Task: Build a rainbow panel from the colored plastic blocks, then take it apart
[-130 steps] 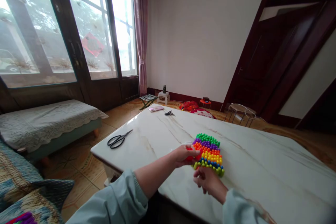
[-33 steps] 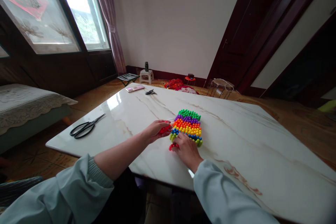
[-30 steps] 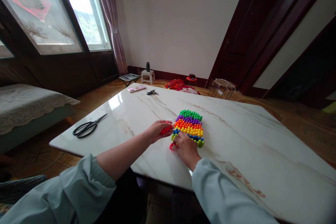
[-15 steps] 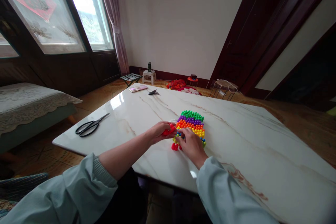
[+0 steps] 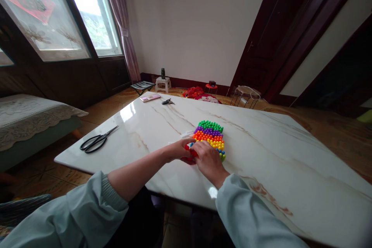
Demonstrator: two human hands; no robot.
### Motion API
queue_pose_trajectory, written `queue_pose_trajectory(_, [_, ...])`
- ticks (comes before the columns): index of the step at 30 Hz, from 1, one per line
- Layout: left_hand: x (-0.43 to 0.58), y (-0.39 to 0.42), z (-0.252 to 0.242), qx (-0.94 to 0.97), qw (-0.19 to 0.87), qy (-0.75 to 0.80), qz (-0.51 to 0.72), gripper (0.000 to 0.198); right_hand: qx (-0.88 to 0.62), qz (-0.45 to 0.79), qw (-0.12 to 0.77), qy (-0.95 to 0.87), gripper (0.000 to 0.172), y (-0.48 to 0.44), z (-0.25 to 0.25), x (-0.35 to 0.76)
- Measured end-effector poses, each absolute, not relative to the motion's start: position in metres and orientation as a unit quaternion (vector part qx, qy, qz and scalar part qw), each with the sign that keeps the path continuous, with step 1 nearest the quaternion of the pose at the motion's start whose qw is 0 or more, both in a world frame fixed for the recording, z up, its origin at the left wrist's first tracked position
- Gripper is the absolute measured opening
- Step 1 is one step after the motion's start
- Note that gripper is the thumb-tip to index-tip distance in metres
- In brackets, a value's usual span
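Note:
A piece of beadwork (image 5: 209, 133) lies on the marble-patterned table, banded in green, purple, orange, yellow, blue and lime. At its near left corner my left hand (image 5: 178, 150) is closed around a few red beads (image 5: 190, 155). My right hand (image 5: 208, 159) rests over the near edge of the beadwork, thumb and fingers pinched at the same red beads, touching the left fingertips. Both hands hide part of the blue and lime rows. A whitish strand (image 5: 187, 135) lies beside the beadwork's left edge.
Black-handled scissors (image 5: 95, 142) lie on the table's left. A pink phone-like object (image 5: 150, 97) and small dark pliers (image 5: 167, 101) lie at the far end. Beyond the table (image 5: 261, 151) stand a white stool (image 5: 163, 84), a folding stool (image 5: 142, 86) and a round-topped stool (image 5: 245, 92).
My left hand has come lower and nearer the beadwork's corner with the red beads. My right fingers have moved slightly left and now meet the left ones. The view has shifted a little.

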State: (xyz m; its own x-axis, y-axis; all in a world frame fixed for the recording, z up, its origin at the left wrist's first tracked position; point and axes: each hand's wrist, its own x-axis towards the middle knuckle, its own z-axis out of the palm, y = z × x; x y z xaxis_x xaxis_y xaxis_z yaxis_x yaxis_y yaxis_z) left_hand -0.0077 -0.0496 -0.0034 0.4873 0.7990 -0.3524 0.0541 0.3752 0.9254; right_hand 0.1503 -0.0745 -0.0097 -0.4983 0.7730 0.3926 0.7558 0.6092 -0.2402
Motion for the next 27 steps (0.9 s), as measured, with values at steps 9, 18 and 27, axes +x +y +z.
queue_pose_trajectory(9, [-0.012, -0.050, 0.003, 0.515, 0.714, 0.402, 0.252, 0.073, -0.501, 0.060, 0.226, -0.833, 0.011, -0.086, -0.008, 0.160])
queue_pose_trajectory(18, [-0.017, -0.039, -0.003, 0.503, 0.658, 0.476, 0.295, 0.047, -0.546, 0.146, 0.153, -0.810, 0.015, -0.099, -0.039, 0.176])
queue_pose_trajectory(27, [-0.016, -0.040, 0.000, 0.499, 0.654, 0.484, 0.299, 0.043, -0.592, 0.057, 0.089, -0.799, 0.016, -0.094, -0.044, 0.172])
